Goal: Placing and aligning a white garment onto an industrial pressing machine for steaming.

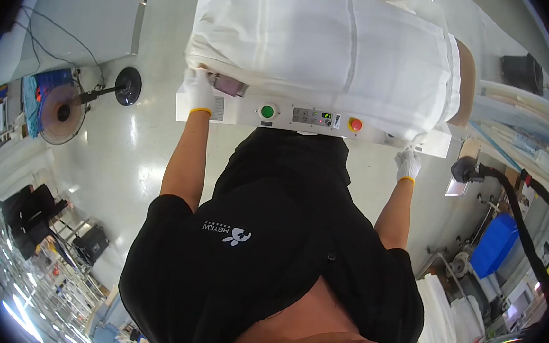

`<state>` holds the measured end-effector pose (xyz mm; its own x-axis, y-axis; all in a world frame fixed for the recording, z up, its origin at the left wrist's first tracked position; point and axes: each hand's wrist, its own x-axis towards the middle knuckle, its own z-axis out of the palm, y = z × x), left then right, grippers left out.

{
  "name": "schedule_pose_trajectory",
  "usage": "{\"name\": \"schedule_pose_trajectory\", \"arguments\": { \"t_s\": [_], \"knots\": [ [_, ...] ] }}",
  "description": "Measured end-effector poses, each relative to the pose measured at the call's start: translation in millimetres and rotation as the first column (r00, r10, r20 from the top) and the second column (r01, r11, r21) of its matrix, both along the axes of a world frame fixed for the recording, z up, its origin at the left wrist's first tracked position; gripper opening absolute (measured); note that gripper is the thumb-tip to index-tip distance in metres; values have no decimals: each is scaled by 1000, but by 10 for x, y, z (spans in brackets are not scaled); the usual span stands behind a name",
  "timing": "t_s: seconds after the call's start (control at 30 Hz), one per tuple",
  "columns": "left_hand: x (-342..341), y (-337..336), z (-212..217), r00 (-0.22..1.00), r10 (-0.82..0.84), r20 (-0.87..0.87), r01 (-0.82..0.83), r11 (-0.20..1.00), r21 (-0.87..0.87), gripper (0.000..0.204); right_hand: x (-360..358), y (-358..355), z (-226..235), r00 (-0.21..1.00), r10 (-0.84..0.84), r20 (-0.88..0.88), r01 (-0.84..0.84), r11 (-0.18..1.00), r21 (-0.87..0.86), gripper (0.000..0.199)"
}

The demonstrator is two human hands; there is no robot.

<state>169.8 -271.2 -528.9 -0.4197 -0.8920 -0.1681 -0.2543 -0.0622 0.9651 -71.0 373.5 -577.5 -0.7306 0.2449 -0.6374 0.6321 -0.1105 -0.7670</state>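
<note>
**Just beyond the long white control panel [241, 112], a broad sheet of white cloth [304, 41] lies spread!**

And look at the panel's left end: the left hand [198, 93], in a white knitted glove with a yellow cuff, is right at the cloth's near corner. Its fingers blur into all that white, so I cannot tell whether they grip. Just beyond the panel on that side, beside the hand, sits a flat, dull-purple piece with dark edges [229, 85].

Over to the panel's right end, the right hand [408, 164], gloved to match, is near the cloth's lower corner; its fingers are too small to read, pinching or loose, I cannot tell.

On the panel itself, a round green button [267, 111] sits left, a dark keypad with a lit display [312, 117] takes the middle, and a round red button [355, 124] stands right. Well left of the panel, a round standing fan [63, 113]!
</note>
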Motion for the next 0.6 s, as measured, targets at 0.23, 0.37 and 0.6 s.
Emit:
{"name": "schedule_pose_trajectory", "arguments": {
  "t_s": [0.23, 0.37, 0.6],
  "knots": [
    [-169, -133, 372, 946, 28, 322, -62, 993, 97, 23, -111, -478, 77, 995, 95, 9, -96, 989, 112, 29],
    [-92, -235, 75, 941, -62, 331, 24, 993, 118, 29, -95, -386, -92, 996, 49, -76, -46, 998, 38, 36],
    [33, -339, -160, 911, -18, 413, 3, 999, 37, 46, -88, -185, -235, 956, 285, 77, -294, 905, 307, 37]
  ]
}}
